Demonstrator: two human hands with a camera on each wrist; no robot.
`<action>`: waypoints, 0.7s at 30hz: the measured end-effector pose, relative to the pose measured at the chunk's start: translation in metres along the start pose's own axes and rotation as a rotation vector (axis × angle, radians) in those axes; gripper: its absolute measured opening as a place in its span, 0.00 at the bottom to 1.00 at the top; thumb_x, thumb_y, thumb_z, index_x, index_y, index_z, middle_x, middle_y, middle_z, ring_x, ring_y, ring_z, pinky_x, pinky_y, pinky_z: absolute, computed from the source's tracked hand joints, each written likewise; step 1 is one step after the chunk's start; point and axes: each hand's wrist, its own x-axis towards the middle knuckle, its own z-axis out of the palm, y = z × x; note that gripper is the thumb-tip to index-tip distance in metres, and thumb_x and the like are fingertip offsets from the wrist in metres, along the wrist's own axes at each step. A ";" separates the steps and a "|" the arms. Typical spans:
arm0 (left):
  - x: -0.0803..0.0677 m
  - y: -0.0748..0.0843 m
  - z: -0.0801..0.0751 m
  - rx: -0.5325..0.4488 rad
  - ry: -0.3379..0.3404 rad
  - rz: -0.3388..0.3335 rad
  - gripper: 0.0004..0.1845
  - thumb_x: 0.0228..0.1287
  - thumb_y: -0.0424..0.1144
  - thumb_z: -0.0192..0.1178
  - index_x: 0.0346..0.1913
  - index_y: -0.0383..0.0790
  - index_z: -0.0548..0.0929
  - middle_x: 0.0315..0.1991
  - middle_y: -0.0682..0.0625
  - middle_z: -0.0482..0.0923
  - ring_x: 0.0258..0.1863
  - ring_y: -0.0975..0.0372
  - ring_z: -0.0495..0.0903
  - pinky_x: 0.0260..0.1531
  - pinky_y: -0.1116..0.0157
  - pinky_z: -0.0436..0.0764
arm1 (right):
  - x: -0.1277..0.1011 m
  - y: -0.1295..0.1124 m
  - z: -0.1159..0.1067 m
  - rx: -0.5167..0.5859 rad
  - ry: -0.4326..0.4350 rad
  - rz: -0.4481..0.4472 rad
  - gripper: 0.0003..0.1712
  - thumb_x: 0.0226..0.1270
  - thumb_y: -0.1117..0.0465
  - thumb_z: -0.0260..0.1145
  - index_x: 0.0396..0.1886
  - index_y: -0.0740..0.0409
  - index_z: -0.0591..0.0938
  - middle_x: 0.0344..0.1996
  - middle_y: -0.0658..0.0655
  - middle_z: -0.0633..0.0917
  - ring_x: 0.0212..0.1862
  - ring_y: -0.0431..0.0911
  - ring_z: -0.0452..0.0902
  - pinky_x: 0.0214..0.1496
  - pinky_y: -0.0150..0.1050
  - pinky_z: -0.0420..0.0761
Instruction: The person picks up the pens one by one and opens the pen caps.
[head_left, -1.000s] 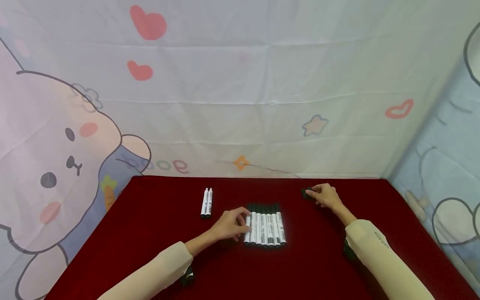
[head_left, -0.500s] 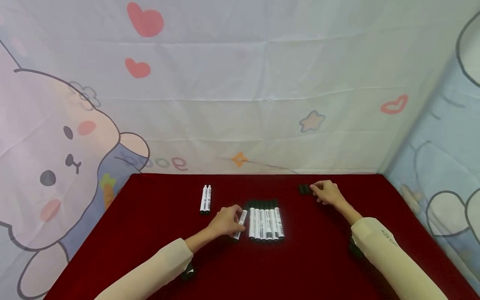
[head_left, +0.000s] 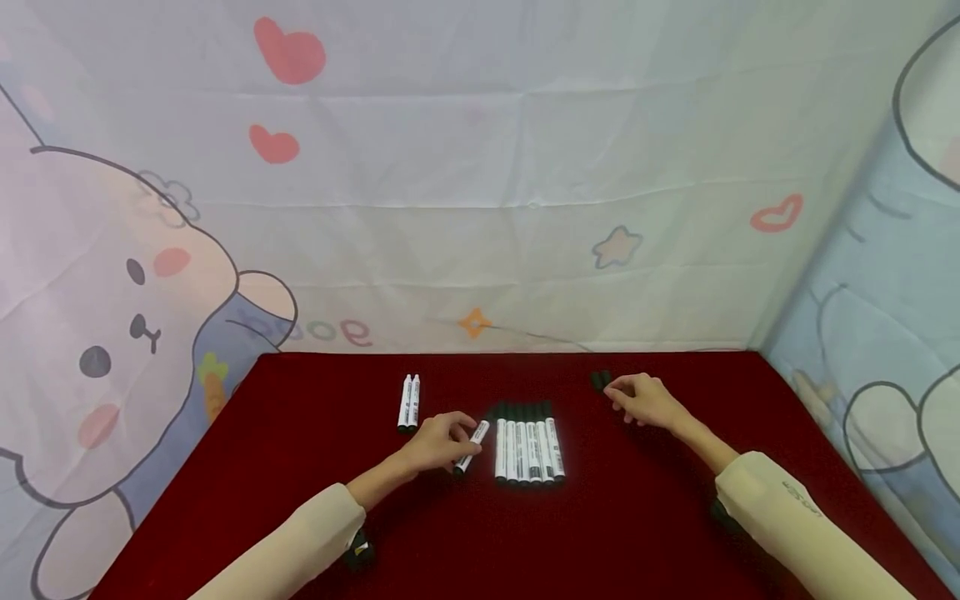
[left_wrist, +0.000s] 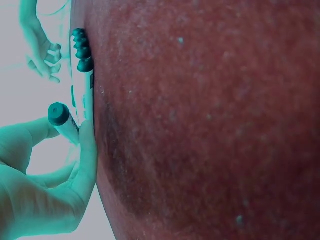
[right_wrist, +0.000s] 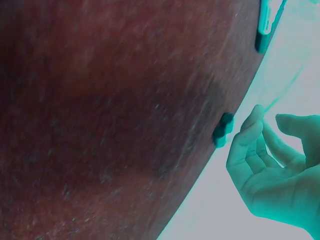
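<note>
"Left hand?"
"Pinching one white cylindrical marker beside a black-capped row, probably six; only the left wrist view shows the pinched one's dark end face-on."
"Right hand?"
"Thumb and fingertips apart, near two small black caps. Two white markers lie beyond the left hand."

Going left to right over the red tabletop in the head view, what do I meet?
Two white markers side by side → left hand, pinching a tilted marker → row of markers → two black caps → right hand.
</note>
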 end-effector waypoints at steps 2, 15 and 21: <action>-0.001 0.001 -0.002 0.006 0.019 0.020 0.23 0.64 0.34 0.67 0.59 0.26 0.78 0.35 0.42 0.84 0.24 0.66 0.78 0.25 0.69 0.82 | -0.001 -0.001 0.003 -0.003 -0.020 -0.030 0.20 0.81 0.60 0.57 0.55 0.75 0.81 0.33 0.63 0.88 0.24 0.42 0.80 0.21 0.32 0.78; 0.001 0.012 -0.002 -0.170 -0.188 0.123 0.23 0.71 0.33 0.63 0.65 0.30 0.75 0.44 0.39 0.81 0.31 0.58 0.83 0.30 0.64 0.86 | -0.006 -0.034 0.027 0.300 -0.327 0.051 0.26 0.82 0.50 0.54 0.65 0.66 0.78 0.43 0.63 0.87 0.34 0.42 0.81 0.34 0.35 0.82; 0.002 0.015 0.003 -0.143 -0.244 0.142 0.23 0.73 0.33 0.61 0.67 0.31 0.74 0.46 0.40 0.80 0.33 0.60 0.82 0.31 0.66 0.85 | -0.008 -0.049 0.040 0.337 -0.436 0.032 0.27 0.84 0.51 0.52 0.66 0.67 0.77 0.45 0.64 0.88 0.36 0.45 0.83 0.37 0.37 0.83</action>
